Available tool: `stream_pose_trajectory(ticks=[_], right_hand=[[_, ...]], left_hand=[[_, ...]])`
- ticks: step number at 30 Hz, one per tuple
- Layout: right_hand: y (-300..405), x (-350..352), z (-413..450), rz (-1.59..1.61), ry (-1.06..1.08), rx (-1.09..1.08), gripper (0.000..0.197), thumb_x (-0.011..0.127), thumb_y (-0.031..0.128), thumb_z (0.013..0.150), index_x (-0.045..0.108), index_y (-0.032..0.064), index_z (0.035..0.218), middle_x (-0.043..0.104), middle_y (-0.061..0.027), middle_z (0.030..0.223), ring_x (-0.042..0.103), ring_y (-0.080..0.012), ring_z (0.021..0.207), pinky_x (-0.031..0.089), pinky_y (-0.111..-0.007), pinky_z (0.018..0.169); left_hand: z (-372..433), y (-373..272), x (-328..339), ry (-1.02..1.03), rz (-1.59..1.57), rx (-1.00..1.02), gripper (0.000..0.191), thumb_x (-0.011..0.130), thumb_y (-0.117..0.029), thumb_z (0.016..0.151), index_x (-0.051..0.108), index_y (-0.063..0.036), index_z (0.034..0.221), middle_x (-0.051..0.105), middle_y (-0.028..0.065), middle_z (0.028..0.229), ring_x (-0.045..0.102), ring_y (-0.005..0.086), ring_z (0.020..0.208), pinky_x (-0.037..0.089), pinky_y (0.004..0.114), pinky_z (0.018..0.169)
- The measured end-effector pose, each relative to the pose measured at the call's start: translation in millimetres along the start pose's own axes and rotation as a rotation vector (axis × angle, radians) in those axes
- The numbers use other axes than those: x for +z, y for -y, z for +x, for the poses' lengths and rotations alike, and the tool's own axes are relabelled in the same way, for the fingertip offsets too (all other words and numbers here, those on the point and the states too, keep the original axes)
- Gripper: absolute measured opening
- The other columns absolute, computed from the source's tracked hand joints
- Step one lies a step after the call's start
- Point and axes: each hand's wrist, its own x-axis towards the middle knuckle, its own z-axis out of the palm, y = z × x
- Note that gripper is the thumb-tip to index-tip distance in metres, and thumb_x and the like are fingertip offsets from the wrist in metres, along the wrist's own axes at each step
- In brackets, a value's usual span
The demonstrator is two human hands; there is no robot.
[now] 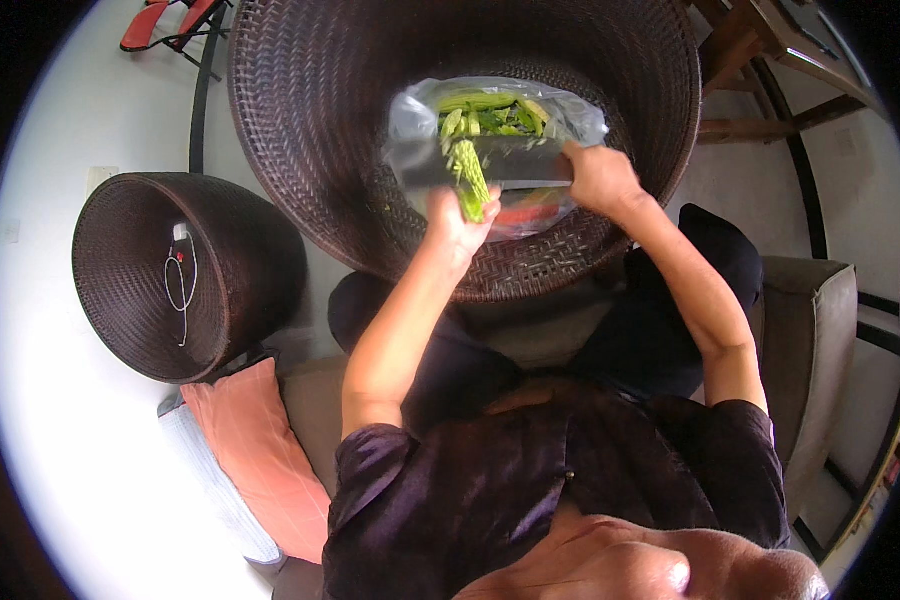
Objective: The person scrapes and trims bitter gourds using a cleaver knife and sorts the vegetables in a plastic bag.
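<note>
My left hand [461,217] grips the lower end of a long green vegetable [470,172], whose upper part is scored and lighter in colour. My right hand [604,176] holds the handle of a wide-bladed knife [525,161], blurred, its blade stretching left across or close to the vegetable. Beneath both hands lies a clear plastic bag [416,112] with green vegetable pieces [487,112] and some leaves on it. Something red [529,215] shows at the bag's near side, partly hidden. Whether the blade touches the vegetable is unclear.
The bag rests in a large dark woven basket-like table [285,135] with a raised rim. To the left stands a smaller woven piece [262,262] with a white cable [169,277]. An orange cushion [259,450] lies on the sofa [802,337]. Wooden furniture [750,131] stands at upper right.
</note>
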Motion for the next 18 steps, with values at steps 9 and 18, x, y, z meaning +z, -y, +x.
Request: stream_pose_trajectory(ticks=[9,18], right_hand=[[10,-23,-10,0.111,0.052,0.042,0.027,0.054,0.016,0.076,0.065,-0.002,0.092,0.066,-0.0263,0.087,0.065,-0.0412,0.088,0.051,-0.046,0.08],[10,-39,-38,0.562,-0.039,-0.077,0.025,0.063,0.019,0.078,0.062,-0.0024,0.092,0.063,-0.0265,0.086,0.063,-0.0421,0.085,0.049,-0.045,0.076]], left_hand=[[19,-29,-17,0.385,-0.021,-0.011,0.04,0.044,-0.048,0.097,0.05,-0.0097,0.089,0.053,0.0042,0.068,0.049,0.0141,0.055,0.036,0.023,0.041],[36,-17,-15,0.617,-0.028,-0.043,0.043,0.051,-0.053,0.094,0.055,-0.0103,0.09,0.058,0.0096,0.073,0.055,0.0161,0.057,0.044,0.027,0.046]])
